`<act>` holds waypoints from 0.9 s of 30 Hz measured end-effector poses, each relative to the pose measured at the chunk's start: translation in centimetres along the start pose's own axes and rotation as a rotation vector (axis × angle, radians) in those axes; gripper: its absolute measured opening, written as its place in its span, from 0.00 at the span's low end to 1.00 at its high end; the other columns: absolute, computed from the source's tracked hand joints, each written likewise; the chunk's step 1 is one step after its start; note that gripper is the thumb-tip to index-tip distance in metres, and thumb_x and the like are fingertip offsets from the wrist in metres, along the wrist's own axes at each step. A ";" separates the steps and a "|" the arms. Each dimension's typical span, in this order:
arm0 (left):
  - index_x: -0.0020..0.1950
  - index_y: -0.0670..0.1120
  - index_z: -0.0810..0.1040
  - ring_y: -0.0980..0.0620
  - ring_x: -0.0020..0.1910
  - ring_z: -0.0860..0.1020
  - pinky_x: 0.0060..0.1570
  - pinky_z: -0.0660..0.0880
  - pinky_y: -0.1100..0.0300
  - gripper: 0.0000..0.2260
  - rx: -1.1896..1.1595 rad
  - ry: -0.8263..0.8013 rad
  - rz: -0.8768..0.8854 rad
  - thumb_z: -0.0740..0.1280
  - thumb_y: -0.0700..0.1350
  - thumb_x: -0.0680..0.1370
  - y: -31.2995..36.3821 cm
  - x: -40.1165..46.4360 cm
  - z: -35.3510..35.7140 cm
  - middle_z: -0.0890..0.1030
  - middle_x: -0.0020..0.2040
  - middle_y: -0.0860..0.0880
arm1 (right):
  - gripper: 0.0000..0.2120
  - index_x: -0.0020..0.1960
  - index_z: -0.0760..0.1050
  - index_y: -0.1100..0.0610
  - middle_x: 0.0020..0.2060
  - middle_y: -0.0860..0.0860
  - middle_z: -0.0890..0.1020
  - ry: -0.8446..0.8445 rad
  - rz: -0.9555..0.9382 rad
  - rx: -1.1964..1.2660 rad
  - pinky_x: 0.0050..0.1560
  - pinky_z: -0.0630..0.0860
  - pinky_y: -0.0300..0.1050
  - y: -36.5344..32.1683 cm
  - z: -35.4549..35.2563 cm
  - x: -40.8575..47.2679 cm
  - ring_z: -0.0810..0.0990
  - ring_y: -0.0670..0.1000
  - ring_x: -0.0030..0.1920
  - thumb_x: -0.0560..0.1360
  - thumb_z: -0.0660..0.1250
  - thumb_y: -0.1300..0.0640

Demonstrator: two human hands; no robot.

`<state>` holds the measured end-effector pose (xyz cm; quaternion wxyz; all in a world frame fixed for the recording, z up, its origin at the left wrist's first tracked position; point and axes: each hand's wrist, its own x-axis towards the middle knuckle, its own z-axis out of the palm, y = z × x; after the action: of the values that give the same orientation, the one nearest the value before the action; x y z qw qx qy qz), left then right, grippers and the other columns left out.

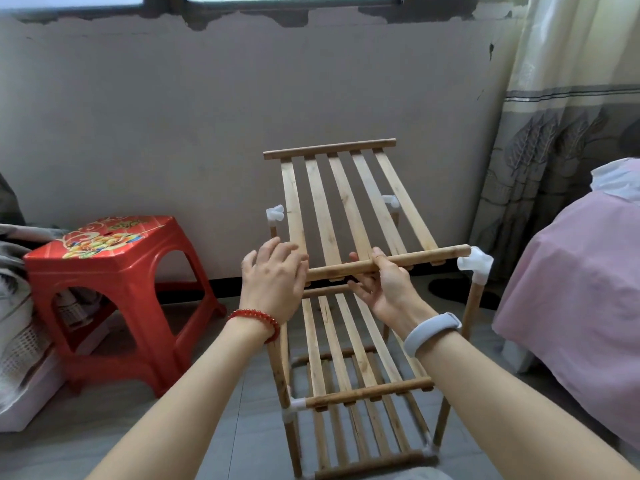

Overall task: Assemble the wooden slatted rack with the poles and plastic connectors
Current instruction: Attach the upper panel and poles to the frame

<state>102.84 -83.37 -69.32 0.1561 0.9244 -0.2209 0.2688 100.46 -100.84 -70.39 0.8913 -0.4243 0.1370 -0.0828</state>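
- Right hand (pixel 379 282) pinched the near round rail of the loose pale wooden slatted shelf panel (pixel 349 206), tilted above the rack frame (pixel 360 386).
- Left hand (pixel 273 275) lay spread at the rail's left end, fingers straight.
- Rail's right end met a white plastic corner connector (pixel 476 266).
- Red plastic stool (pixel 114 289) stood to the left; the writing on its printed top was unreadable.

A slatted shelf panel (pixel 349 206) is held tilted above a partly built wooden rack (pixel 356 386). Its near rail is gripped by the right hand (pixel 384 282), while the left hand (pixel 273 275) is spread over the rail's left end. The rail's right end is met by a white plastic connector (pixel 476 266) atop a pole (pixel 471 308). A red stool (pixel 114 289) is seen at the left.
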 end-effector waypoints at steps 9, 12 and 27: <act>0.59 0.49 0.76 0.53 0.59 0.73 0.49 0.69 0.57 0.12 0.141 -0.041 0.121 0.57 0.50 0.81 1.1 0.9 1.6 0.76 0.57 0.53 | 0.12 0.56 0.75 0.58 0.51 0.55 0.83 -0.082 0.146 -0.370 0.49 0.77 0.51 -2.3 -3.0 0.3 0.79 0.55 0.55 0.79 0.61 0.51; 0.55 0.47 0.78 0.50 0.48 0.78 0.44 0.67 0.56 0.10 0.143 -0.009 0.103 0.59 0.49 0.80 1.4 0.8 1.8 0.79 0.51 0.52 | 0.11 0.51 0.77 0.60 0.38 0.52 0.85 0.004 0.012 -0.685 0.39 0.78 0.39 -4.1 -5.4 -0.7 0.83 0.47 0.40 0.80 0.59 0.55; 0.56 0.51 0.75 0.55 0.54 0.73 0.64 0.61 0.55 0.10 0.105 -0.175 0.025 0.57 0.51 0.80 2.9 1.3 0.8 0.74 0.54 0.55 | 0.10 0.54 0.72 0.57 0.46 0.50 0.74 0.249 -0.348 -0.758 0.32 0.75 0.37 -8.9 -12.8 4.9 0.76 0.50 0.41 0.81 0.55 0.54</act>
<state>102.74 -86.62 -68.67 0.0840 0.9484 -0.2309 0.2003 100.81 -117.08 -72.00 0.6221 -0.7249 0.1905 -0.2262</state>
